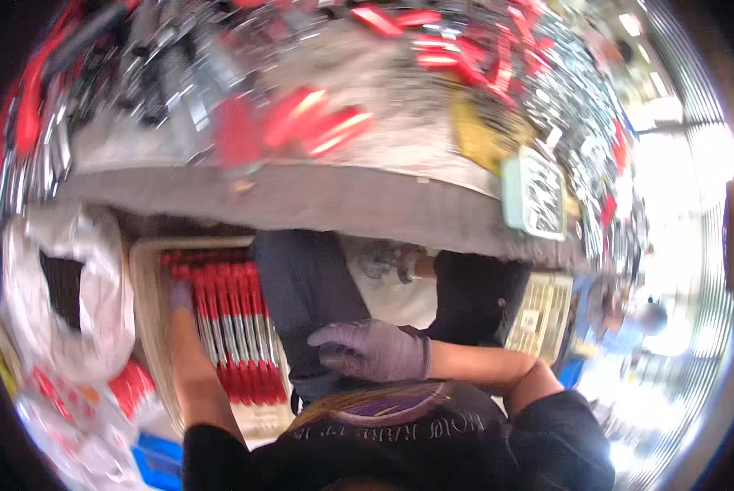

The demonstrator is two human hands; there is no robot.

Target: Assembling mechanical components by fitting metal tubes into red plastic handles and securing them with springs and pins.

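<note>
My left hand (181, 295), in a purple-grey glove, reaches into a beige crate (156, 327) at the lower left. It is at the far left end of a row of long red-and-silver tools (232, 327), laid side by side with red ends and bright metal middles. Its fingers are blurred and partly hidden, so a grip on a tool cannot be made out. My right hand (371, 350), gloved alike, lies across my lap by the dark trouser leg (306, 286). Its fingers point left, slightly bent and a little apart, with nothing visible in them.
Ahead runs a grey-edged workbench (367, 192) heaped with blurred metal parts and red pieces (314, 123). A pale green tray (535, 196) of metal parts sits near its edge. Left stands a white plastic sack (109, 319); a blue bin (158, 460) is below. Right is another beige crate (541, 315).
</note>
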